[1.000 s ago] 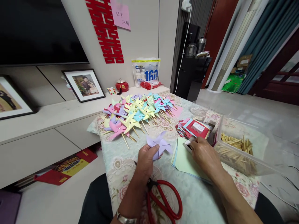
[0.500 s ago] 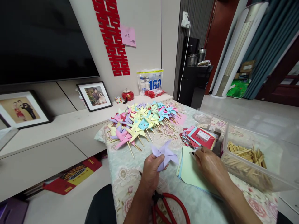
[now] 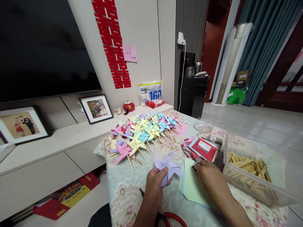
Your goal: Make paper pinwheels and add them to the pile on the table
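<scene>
My left hand (image 3: 155, 186) is closed round a folded lilac paper pinwheel head (image 3: 168, 167), held just above the floral tablecloth (image 3: 125, 189). My right hand (image 3: 209, 178) rests on a stack of pale green paper sheets (image 3: 193, 187), fingers curled at a small box (image 3: 196, 164) near the stack's far edge; what they pinch is hidden. Behind lies a pile of several finished pinwheels on sticks (image 3: 142, 132) in pink, yellow, blue and purple.
A clear plastic tub of wooden sticks (image 3: 251, 176) stands at the right. Red and blue card squares (image 3: 200, 147) lie behind the green sheets, beside a clear glass jar (image 3: 204, 127). Red scissors (image 3: 171, 218) lie near the table's front edge. A TV cabinet with framed photos (image 3: 96, 108) runs along the left.
The camera has tilted upward, so the table and hands sit lower in view. Both hands keep nearly the same pose; the right hand has shifted slightly on the green sheets.
</scene>
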A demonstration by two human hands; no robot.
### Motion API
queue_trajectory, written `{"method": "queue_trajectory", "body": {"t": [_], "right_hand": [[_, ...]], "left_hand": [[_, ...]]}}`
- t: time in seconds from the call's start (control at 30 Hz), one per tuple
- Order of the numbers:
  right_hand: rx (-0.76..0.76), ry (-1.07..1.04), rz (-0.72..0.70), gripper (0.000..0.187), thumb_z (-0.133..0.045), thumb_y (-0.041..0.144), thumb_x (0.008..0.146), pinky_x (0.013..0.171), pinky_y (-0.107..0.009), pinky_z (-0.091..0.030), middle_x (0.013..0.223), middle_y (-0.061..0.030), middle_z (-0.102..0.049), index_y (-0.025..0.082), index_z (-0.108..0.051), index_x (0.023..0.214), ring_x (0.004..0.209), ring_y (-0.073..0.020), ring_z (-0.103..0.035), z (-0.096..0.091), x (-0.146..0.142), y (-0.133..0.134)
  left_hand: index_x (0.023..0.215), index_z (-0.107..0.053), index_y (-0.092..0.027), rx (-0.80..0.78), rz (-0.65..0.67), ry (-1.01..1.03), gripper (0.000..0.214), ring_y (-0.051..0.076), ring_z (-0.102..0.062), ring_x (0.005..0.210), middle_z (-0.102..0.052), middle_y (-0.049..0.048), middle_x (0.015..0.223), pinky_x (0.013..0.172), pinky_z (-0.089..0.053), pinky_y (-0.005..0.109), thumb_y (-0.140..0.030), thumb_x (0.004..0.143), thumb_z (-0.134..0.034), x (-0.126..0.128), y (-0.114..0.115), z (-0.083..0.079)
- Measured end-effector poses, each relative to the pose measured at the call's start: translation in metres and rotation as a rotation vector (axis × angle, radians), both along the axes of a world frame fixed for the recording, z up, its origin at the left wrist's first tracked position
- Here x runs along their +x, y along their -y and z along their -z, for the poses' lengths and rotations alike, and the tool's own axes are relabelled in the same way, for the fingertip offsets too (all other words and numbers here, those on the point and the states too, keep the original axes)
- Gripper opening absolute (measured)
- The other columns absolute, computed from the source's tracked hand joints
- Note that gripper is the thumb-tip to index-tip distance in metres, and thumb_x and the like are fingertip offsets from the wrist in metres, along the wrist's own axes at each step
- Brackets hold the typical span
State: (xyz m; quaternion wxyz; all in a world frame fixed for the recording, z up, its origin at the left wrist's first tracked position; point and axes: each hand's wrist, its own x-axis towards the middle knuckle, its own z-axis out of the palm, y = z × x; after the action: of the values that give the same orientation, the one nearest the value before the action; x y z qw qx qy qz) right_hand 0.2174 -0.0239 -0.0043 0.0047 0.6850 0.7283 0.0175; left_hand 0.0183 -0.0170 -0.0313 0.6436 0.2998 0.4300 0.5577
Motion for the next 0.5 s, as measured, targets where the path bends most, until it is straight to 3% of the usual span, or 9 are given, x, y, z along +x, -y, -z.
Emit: {"method": "queue_trajectory", "body": {"t": [0.2,0.5], "right_hand": [[0.001,-0.024,0.004,0.026,-0.050,0.008,0.091,0.071,-0.034,-0.039,0.097,-0.0121,-0.073,0.020,-0.073,0.090,0.094,-0.0300,-0.068,0.003,0.004,-0.006],[0.048,-0.034,-0.024,0.028,-0.051,0.003,0.088,0.069,-0.031,-0.040,0.096,-0.0117,-0.075,0.019,-0.074,0.088,0.091,-0.0281,-0.071,0.003,0.006,-0.005]], "left_hand": [[0.072,-0.069,-0.013,0.015,-0.010,-0.006,0.027,0.013,-0.055,0.054,-0.067,0.0033,0.060,0.051,-0.039,0.023,-0.037,0.063,-0.080,0.021,-0.010,-0.016],[0.073,-0.069,-0.014,-0.016,0.008,0.022,0.030,0.014,-0.054,0.055,-0.066,0.0025,0.062,0.053,-0.039,0.024,-0.039,0.061,-0.082,0.032,-0.003,0.002]]}}
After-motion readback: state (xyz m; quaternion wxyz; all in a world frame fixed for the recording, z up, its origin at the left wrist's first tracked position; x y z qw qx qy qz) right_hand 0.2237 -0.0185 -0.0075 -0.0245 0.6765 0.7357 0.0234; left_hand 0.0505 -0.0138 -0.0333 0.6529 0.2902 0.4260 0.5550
